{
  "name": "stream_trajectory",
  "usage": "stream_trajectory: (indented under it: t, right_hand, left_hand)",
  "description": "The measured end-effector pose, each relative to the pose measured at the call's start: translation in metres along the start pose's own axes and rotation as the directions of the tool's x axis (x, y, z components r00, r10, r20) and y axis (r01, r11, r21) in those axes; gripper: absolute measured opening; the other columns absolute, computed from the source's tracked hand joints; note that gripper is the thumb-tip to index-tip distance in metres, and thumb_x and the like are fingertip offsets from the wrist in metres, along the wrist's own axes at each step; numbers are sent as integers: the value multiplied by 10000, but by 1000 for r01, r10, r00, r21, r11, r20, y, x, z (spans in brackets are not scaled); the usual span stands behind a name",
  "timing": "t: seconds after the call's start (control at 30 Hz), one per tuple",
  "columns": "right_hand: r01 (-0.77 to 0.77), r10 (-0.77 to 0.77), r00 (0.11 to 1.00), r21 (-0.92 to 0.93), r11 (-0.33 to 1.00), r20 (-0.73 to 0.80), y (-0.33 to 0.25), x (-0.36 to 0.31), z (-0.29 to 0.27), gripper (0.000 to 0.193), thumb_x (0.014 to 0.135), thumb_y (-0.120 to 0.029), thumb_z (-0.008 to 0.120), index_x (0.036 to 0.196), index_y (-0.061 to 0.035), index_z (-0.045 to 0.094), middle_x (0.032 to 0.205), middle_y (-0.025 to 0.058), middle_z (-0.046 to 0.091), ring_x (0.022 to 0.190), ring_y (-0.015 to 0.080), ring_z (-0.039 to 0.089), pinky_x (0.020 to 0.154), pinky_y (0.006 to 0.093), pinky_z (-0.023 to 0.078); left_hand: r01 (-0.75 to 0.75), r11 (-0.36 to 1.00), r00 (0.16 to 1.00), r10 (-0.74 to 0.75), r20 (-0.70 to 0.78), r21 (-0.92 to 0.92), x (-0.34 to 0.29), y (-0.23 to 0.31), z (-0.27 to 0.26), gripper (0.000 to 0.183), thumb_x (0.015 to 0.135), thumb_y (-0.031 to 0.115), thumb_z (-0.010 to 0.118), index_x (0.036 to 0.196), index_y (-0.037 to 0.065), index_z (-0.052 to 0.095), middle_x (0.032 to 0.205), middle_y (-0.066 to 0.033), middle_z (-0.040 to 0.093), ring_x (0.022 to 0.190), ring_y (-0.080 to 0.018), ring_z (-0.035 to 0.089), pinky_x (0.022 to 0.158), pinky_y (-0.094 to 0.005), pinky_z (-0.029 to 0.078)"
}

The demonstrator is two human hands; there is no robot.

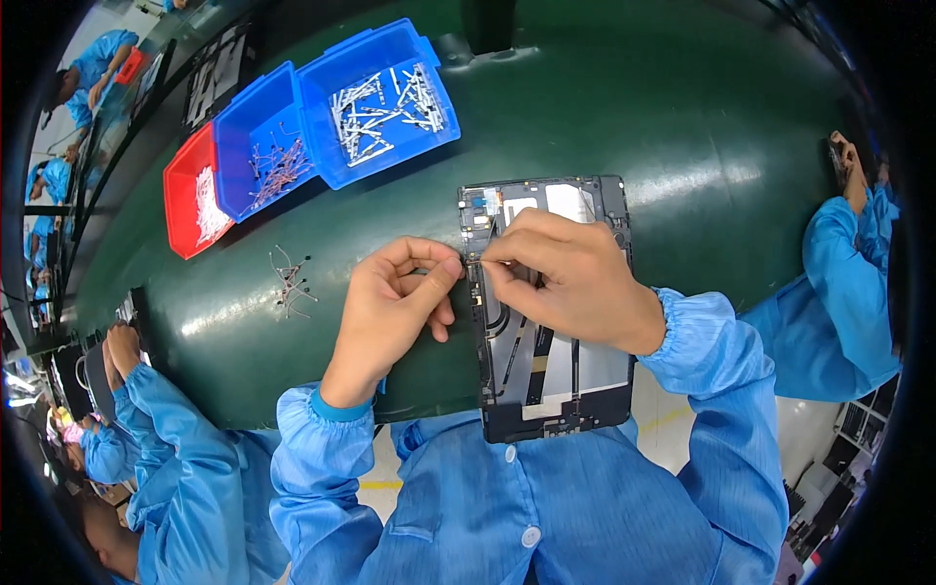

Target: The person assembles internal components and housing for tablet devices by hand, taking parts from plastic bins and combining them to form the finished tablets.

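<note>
An opened tablet (pixel 606 357) with its inner parts exposed lies in front of me, its near end reaching over the table's edge. My left hand (pixel 395 302) is closed at the tablet's upper left edge, thumb and index finger pinched together. My right hand (pixel 575 278) reaches across the tablet, its fingertips pinched at the same edge, almost meeting the left ones. Whatever sits between the fingers of either hand is too small to make out. Left of my hands, a small bunch of thin cables (pixel 291 283) lies loose on the green table (pixel 390 216).
Beyond my hands stand a blue bin (pixel 322 132) of white strips, another blue bin (pixel 234 122) of thin cables and a red bin (pixel 178 200) of small white pieces. Co-workers in blue sleeves (pixel 180 414) sit to my left and right (pixel 843 249).
</note>
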State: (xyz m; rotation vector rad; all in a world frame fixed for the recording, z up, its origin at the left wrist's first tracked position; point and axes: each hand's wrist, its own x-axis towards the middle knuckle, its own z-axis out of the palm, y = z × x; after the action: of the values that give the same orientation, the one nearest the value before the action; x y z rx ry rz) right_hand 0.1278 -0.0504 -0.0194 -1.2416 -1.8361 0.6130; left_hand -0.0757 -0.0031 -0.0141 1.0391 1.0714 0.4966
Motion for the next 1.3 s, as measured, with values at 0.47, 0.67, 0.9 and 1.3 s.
stream_trajectory:
  t: [0.47,0.67,0.9,1.3]
  right_hand:
    - [-9,12,999,-79,997,35,6,2,0,84,765,-33,701,839,-43,663,777,50,593,590,203,595,509,312,478]
    - [-24,27,999,-80,997,45,3,5,-2,85,756,-37,704,824,-51,656,777,44,596,602,204,607,521,312,489]
    - [-30,36,998,-105,994,56,5,5,0,92,753,-41,707,827,-59,655,772,36,592,599,206,614,509,313,493]
    - [23,-17,998,-120,993,57,6,2,-1,104,745,-47,708,830,-71,653,768,32,573,584,210,598,484,321,484]
  left_hand:
    - [16,996,999,-18,32,84,6,9,-3,115,922,71,667,956,-24,611,709,-31,619,555,-74,586,458,-209,468]
    - [13,995,1000,-16,24,96,7,9,-1,110,918,62,670,943,-18,600,715,-30,619,559,-75,589,456,-209,468]
    - [31,990,999,-33,13,137,8,11,0,97,911,47,668,922,-21,600,713,-38,626,550,-76,590,456,-211,471]
    - [-55,863,962,181,-204,503,5,16,28,119,748,5,691,785,-19,580,652,-76,643,546,-98,626,466,-255,479]
